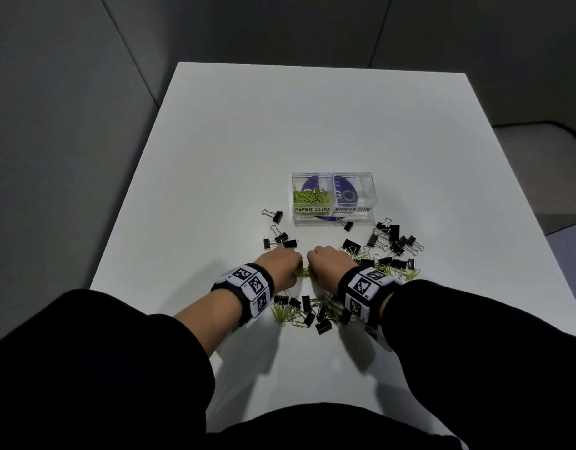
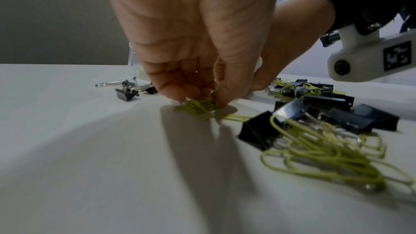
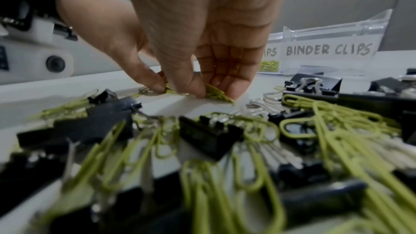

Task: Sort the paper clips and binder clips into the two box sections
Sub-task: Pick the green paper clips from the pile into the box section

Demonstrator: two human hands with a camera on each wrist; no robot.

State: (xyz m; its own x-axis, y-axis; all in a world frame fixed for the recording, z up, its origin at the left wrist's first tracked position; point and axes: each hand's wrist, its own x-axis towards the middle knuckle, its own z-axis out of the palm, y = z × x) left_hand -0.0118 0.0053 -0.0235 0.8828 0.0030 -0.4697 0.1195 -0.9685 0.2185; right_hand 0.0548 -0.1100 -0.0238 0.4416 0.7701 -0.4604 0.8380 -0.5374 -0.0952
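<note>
A clear two-section box (image 1: 332, 198) stands mid-table, labelled PAPER CLIPS on the left and BINDER CLIPS (image 3: 328, 49) on the right. Green paper clips (image 1: 311, 197) lie in its left section; the right section looks bare. Both hands meet over a small bunch of green paper clips (image 1: 302, 272) on the table. My left hand (image 1: 280, 264) pinches this bunch (image 2: 200, 106) with curled fingertips. My right hand (image 1: 328, 263) pinches the same bunch (image 3: 216, 92) from the other side. Black binder clips (image 1: 393, 241) and more green clips (image 1: 286, 315) lie scattered around.
A mixed heap of binder clips and paper clips (image 1: 315, 311) lies between my wrists, close under the right wrist (image 3: 202, 134). Three binder clips (image 1: 280, 240) sit left of the box, one (image 1: 346, 225) against its front. The white table (image 1: 312, 125) stretches beyond the box.
</note>
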